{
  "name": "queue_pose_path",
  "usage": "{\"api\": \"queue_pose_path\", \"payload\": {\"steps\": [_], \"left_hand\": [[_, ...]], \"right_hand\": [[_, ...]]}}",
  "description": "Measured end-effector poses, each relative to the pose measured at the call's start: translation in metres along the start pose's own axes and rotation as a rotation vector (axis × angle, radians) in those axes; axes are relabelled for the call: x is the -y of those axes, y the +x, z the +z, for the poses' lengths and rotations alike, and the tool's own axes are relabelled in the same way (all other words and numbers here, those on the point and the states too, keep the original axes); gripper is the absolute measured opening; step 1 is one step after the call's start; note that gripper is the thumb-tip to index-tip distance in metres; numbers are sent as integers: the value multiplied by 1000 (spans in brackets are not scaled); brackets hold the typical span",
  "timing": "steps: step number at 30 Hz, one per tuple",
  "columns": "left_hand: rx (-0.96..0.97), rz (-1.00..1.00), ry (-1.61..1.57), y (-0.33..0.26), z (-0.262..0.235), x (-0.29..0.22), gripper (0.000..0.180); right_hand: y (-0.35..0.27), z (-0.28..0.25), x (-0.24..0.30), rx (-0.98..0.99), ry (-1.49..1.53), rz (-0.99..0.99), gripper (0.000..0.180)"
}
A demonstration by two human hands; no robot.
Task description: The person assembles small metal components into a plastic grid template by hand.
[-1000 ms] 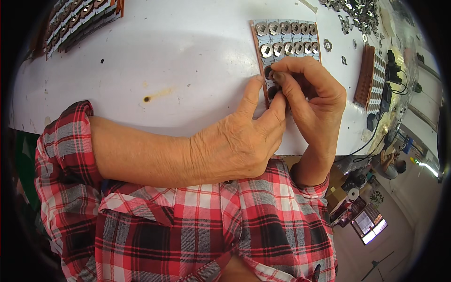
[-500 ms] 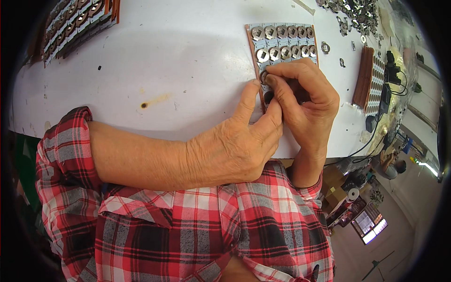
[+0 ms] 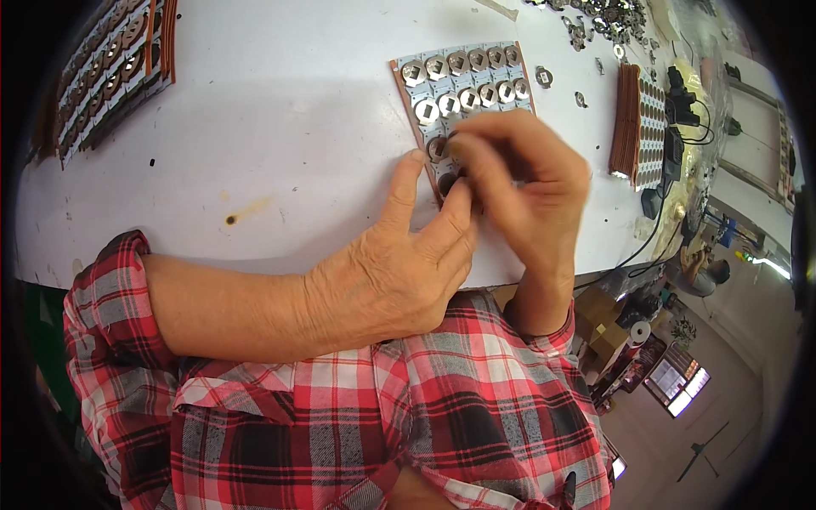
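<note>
A pale blue circuit board panel (image 3: 404, 95) with brown edges lies on the white table, carrying rows of round metal clips with squarish openings. My left hand (image 3: 399, 276) rests at its lower left part, thumb stretched along the left edge and index finger on the lower row, the two apart. Above the third row is my right hand (image 3: 531, 174), thumb and index finger drawn together and slightly blurred. Whatever is between them cannot be made out. Just left of those fingertips sits a darker round clip (image 3: 438, 150). My hands hide the panel's lower right.
Loose metal clips (image 3: 612, 21) lie heaped at the far right, with a single clip (image 3: 544, 76) beside the panel. Stacked panels stand at the right (image 3: 626, 119) and far left (image 3: 115, 72). Black cables (image 3: 680, 106) run along the right table edge. A person (image 3: 701, 274) is in the background.
The whole view has shifted, so the table appears farther left. My right fingertips have lifted slightly up and right from the round clip at the panel's left edge. My left hand stays on the panel.
</note>
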State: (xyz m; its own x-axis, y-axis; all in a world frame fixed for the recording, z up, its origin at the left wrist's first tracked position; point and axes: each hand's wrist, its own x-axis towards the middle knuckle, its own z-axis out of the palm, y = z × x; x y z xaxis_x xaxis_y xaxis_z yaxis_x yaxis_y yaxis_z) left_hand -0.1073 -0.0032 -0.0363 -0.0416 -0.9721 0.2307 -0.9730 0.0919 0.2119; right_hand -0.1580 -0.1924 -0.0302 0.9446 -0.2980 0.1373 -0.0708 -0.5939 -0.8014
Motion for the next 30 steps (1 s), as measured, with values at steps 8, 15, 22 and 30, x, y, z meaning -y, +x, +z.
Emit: {"api": "queue_pose_path", "payload": {"steps": [8,15,22,30], "left_hand": [[-64,-35,86,1,7,-3,41],[-33,-19,82,-1,4,-2,40],[-18,-3,85,-1,3,-1,40],[-26,1,60,-1,3,-1,41]], "right_hand": [[44,-51,-55,-119,-447,-147,21],[22,-30,-6,-157,223,248,23],[-4,-7,7,36,361,339,13],[-8,-4,-3,20,240,216,14]]}}
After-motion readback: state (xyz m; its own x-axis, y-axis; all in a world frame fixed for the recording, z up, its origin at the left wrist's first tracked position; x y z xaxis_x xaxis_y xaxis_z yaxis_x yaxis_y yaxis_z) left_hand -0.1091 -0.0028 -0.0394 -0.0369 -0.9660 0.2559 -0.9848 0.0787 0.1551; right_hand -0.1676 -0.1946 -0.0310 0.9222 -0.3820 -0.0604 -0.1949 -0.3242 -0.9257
